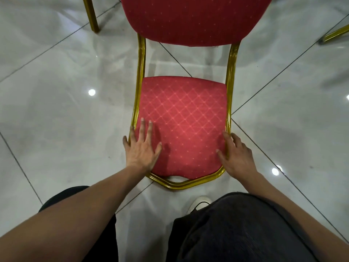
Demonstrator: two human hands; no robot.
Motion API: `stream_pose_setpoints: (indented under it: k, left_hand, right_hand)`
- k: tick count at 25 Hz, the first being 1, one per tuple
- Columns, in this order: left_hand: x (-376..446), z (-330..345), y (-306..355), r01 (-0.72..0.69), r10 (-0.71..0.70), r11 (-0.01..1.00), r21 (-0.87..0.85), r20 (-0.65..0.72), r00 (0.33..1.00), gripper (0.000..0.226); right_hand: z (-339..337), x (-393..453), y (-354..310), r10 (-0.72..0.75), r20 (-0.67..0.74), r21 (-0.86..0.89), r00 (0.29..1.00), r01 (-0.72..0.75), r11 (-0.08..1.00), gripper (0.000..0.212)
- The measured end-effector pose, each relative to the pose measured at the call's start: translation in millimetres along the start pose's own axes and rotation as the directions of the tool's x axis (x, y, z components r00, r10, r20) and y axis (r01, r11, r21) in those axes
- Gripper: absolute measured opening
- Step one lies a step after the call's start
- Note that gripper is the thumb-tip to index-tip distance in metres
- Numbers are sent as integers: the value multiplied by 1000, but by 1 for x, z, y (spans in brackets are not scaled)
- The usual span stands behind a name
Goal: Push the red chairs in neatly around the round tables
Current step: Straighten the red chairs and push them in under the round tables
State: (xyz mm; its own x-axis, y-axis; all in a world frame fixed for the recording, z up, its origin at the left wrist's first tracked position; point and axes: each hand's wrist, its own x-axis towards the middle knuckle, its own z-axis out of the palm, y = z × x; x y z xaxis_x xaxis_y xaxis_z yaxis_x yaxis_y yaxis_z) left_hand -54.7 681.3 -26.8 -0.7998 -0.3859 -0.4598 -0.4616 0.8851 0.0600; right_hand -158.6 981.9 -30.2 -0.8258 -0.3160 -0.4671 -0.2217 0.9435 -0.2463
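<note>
A red chair stands right in front of me on the tiled floor, with a patterned seat (185, 114), a red backrest (192, 17) on the far side and a gold frame (139, 72). My left hand (142, 146) lies flat on the seat's near left corner, fingers straight and spread, the outer finger over the gold rail. My right hand (236, 152) rests over the rail at the seat's near right edge, thumb on the cushion and fingers fairly straight. No round table is in view.
Gold legs of other chairs show at the top left (92, 17) and top right (334, 35). Glossy grey floor tiles (56, 110) lie on both sides of the chair. My dark trousers and a white shoe (200, 203) sit just below the seat's front edge.
</note>
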Motion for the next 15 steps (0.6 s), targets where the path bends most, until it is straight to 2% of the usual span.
stream_pose_setpoints:
  k: [3, 6, 11, 15]
  left_hand:
    - [13, 9, -13, 9, -11, 1000, 26, 64, 998, 88]
    - [19, 9, -23, 19, -22, 1000, 23, 125, 992, 90]
    - [25, 7, -36, 76, -20, 960, -268, 207, 978, 93]
    - [23, 1, -45, 73, 9, 919, -388, 204, 979, 88]
  right_hand:
    - [20, 4, 6, 80, 47, 20, 996, -81, 996, 81]
    - [30, 6, 3, 130, 134, 216, 982, -157, 964, 87]
    - [37, 8, 4, 107, 167, 493, 980, -177, 852, 99]
    - [35, 4, 1, 120, 193, 498, 974, -203, 843, 93]
